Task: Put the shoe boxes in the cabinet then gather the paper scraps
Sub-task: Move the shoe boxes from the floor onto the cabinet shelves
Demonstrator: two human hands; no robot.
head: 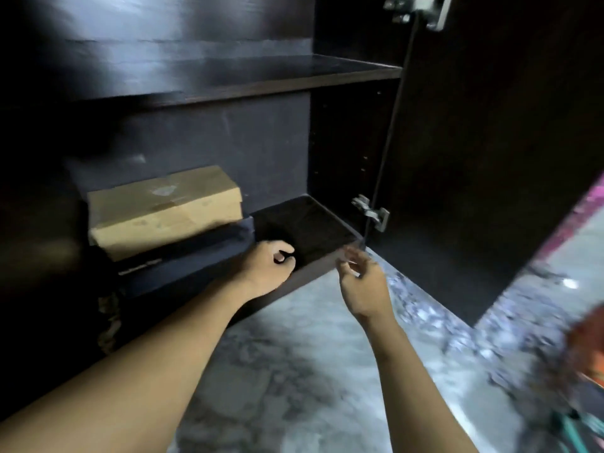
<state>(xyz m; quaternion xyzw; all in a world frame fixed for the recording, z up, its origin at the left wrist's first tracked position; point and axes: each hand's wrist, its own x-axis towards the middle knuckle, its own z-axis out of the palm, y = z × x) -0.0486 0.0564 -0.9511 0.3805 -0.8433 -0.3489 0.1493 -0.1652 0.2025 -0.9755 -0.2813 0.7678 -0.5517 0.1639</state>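
Brown box [163,210] askew atop navy box [183,259]; shove from left hand [271,266] at navy box's right end may slide it off. Left fingers curled, grasp indeterminate; right hand [362,282] slack, empty.

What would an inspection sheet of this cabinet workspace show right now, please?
Surface: dark wooden cabinet's bottom shelf, boxes at its left.
Job's things: brown cardboard shoe box stacked on dark navy shoe box; paper scraps not seen.
Clutter: blurred orange and teal items at right edge, unidentifiable.
Hands: left hand curled at navy box's right end, grip unclear; right hand relaxed, holding nothing.
Cables: nothing seen.
Surroundings: open dark cabinet door at right; grey marbled floor below.
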